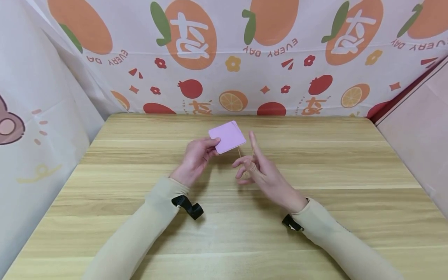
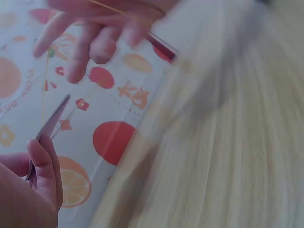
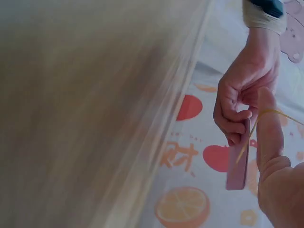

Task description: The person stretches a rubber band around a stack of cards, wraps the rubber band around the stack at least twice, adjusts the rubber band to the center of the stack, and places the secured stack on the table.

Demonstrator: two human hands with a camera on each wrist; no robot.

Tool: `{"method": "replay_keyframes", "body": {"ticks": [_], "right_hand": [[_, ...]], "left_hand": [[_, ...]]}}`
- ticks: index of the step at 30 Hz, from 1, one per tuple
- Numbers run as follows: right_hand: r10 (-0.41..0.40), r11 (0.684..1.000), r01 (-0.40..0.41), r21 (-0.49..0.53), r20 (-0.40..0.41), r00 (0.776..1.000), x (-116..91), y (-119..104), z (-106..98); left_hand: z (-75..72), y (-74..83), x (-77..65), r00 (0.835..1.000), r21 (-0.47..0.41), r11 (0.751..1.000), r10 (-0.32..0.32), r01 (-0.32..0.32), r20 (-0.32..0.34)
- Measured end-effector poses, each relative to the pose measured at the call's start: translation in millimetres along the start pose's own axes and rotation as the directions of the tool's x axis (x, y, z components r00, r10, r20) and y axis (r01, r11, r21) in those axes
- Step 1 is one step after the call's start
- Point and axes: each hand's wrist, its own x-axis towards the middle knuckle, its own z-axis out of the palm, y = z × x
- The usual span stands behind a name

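Note:
In the head view, a flat lilac square card with rounded corners is tilted above the table. My left hand pinches its near-left corner, thumb on top and fingers beneath. Edge-on, the card shows some thickness in the right wrist view; whether it is one piece or a stack I cannot tell. To its right, my right hand is raised with the index finger straight and the other fingers loosely bent. A thin yellow rubber band loops over a digit of that hand, with strands stretched away from it.
Under both hands lies a wood-grain table. A white curtain with fruit prints hangs behind its far edge, and pale panels stand at both sides. Black straps are on both wrists.

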Motion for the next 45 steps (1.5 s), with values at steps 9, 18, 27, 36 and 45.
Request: {"method": "replay_keyframes", "body": {"ticks": [9,18,27,36,45], "right_hand": [[0.106,0.979,-0.099,0.178,-0.034,0.994,0.4,0.6,-4.1],[0.022,0.999,-0.022,-0.032,0.018,1.000,2.0,6.3,-5.2],[0.000,0.994,-0.006,-0.112,-0.054,0.999,1.1,4.2,-2.3],[0.198,0.970,-0.177,0.164,-0.118,0.973,4.9,-7.0,-9.0],[0.324,0.897,-0.286,0.336,-0.061,0.944,9.6,0.0,-20.2]], "left_hand": [[4.5,-7.1,-2.1,0.992,0.146,0.981,0.128,-0.126,-0.003],[3.0,-8.4,-1.6,0.996,0.152,0.985,0.086,-0.086,0.009],[3.0,-7.7,-1.6,0.996,0.176,0.981,0.088,-0.086,-0.004],[3.5,-5.7,-3.1,0.983,0.333,0.927,0.185,-0.173,-0.006],[3.9,-7.4,-2.5,0.979,0.373,0.907,0.202,-0.193,0.017]]}}
